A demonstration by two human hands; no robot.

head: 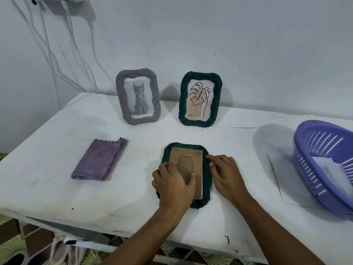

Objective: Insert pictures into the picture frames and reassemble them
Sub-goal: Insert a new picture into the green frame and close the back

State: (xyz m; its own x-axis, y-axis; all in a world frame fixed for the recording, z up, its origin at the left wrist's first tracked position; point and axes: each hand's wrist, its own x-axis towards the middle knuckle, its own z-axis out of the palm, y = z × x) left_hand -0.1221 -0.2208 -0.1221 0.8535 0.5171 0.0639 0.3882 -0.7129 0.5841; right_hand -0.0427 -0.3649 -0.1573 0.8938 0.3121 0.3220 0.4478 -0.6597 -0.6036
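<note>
A dark green frame (206, 190) lies face down near the front of the white worktop (57, 188). The left hand (172, 183) presses flat, fingers spread, on its brown backing board (188, 159). The right hand (224, 174) touches the frame's right edge with loosely curled fingers, gripping nothing.

both forearms reach forward, bare. the left hand (172, 185) lies palm down, fingers curled, thumb stretched to the right. the right hand (225, 174) lies flat just beside it, fingers pointing left, pressing down.
</note>
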